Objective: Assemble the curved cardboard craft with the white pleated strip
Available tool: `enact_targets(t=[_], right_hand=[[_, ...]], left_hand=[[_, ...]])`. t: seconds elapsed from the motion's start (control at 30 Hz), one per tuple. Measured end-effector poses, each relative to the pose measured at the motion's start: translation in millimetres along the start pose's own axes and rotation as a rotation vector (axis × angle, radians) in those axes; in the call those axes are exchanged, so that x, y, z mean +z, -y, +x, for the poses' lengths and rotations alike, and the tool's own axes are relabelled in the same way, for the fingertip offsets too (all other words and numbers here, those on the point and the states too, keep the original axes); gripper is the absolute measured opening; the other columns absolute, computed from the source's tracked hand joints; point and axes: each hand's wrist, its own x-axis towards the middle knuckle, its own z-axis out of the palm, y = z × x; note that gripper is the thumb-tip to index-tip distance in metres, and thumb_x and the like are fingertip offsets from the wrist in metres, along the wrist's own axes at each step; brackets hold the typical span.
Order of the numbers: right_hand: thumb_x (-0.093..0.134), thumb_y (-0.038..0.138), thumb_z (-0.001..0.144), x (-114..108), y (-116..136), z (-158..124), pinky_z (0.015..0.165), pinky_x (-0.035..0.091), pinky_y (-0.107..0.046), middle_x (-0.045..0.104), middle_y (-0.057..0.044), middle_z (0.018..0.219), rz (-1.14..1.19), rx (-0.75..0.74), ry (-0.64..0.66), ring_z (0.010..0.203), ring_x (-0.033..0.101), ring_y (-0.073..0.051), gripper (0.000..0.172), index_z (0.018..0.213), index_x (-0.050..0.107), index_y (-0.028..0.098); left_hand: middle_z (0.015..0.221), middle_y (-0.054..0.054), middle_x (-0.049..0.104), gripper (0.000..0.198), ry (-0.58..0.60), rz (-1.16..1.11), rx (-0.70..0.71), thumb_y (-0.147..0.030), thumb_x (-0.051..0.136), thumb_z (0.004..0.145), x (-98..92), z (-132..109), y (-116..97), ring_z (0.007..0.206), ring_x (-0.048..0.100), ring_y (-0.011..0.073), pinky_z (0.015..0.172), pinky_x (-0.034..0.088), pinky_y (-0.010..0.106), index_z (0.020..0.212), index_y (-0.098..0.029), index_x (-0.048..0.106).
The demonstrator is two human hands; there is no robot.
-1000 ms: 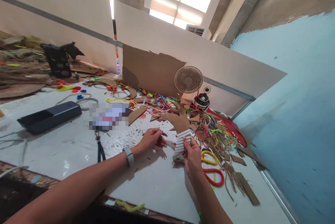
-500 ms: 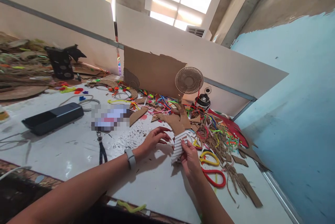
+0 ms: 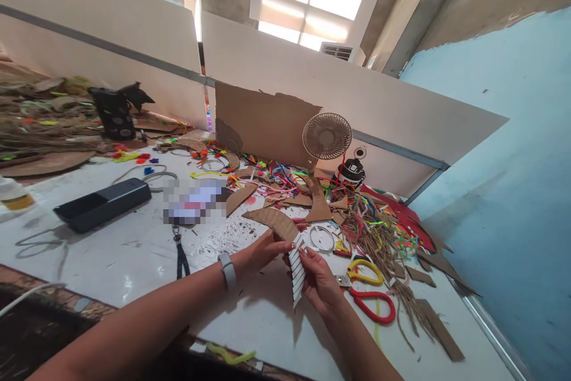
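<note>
A curved cardboard strip (image 3: 275,220) has white, black-striped paper (image 3: 297,277) over its near end. My left hand (image 3: 267,248) is closed on the strip where bare cardboard meets the paper, its thumb on top and the other fingers partly hidden behind. My right hand (image 3: 320,279) pinches the striped part from the right, close to the left thumb. The piece is tilted above the white table (image 3: 214,309). Just right of my right hand lie scissors (image 3: 372,308) with one red and one yellow handle loop.
Behind my hands are cardboard scraps (image 3: 320,205), a wire ring (image 3: 322,238), a small fan (image 3: 327,136) and a heap of twine (image 3: 370,238). On the left lie a blurred phone (image 3: 196,201) with a strap (image 3: 179,256) and a dark oblong device (image 3: 104,202).
My left hand, open beside the piece before, has closed on it. The striped part has turned more edge-on, and the curved strip has swung to the left. My view has shifted slightly.
</note>
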Motion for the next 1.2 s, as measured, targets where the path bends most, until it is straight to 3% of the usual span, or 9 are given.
enact_targets(t=[0.2,0.43,0.67,0.93,1.2], right_hand=[[0.070,0.021,0.069,-0.1,2.2,-1.9,0.055,0.054,-0.023,0.069,-0.005,0.080,0.015,0.014,0.018,0.064,0.066,-0.015,0.025,0.092,0.061,0.014],[0.072,0.017,0.067,1.4,5.2,-1.6,0.053,0.053,-0.020,0.069,-0.003,0.073,0.041,-0.012,0.001,0.058,0.063,-0.011,0.024,0.089,0.061,0.014],[0.072,0.020,0.066,2.6,2.6,-2.9,0.054,0.054,-0.023,0.069,-0.004,0.079,0.035,-0.014,0.006,0.064,0.065,-0.014,0.027,0.091,0.061,0.015],[0.071,0.022,0.068,1.0,2.9,-4.5,0.054,0.053,-0.022,0.068,-0.003,0.070,0.018,0.004,0.062,0.056,0.063,-0.012,0.024,0.089,0.061,0.014],[0.073,0.018,0.066,6.4,1.4,-7.3,0.060,0.052,-0.020,0.070,-0.004,0.079,0.092,-0.029,0.024,0.065,0.065,-0.012,0.035,0.098,0.060,0.014]], left_hand=[[0.070,0.003,0.056,0.063,0.010,0.097,0.012,-0.049,0.064,0.067,-4.0,1.3,2.5,0.058,0.046,0.0116,0.054,0.037,0.024,0.116,-0.012,0.051],[0.105,0.009,0.059,0.083,0.033,0.043,0.007,-0.043,0.073,0.057,3.7,1.4,-2.6,0.083,0.056,0.0212,0.071,0.044,0.032,0.129,-0.021,0.038],[0.080,0.007,0.063,0.061,0.013,0.132,-0.049,-0.048,0.069,0.062,-3.0,0.6,-1.1,0.071,0.057,0.0187,0.063,0.045,0.028,0.110,-0.013,0.056],[0.083,0.009,0.064,0.068,0.031,0.111,-0.066,-0.051,0.070,0.058,-1.6,-2.4,-3.8,0.065,0.056,0.0174,0.058,0.043,0.027,0.112,-0.012,0.056],[0.095,0.012,0.064,0.087,0.005,0.131,-0.084,-0.057,0.071,0.052,1.0,-0.9,-3.7,0.070,0.058,0.0200,0.059,0.044,0.027,0.124,-0.014,0.046]])
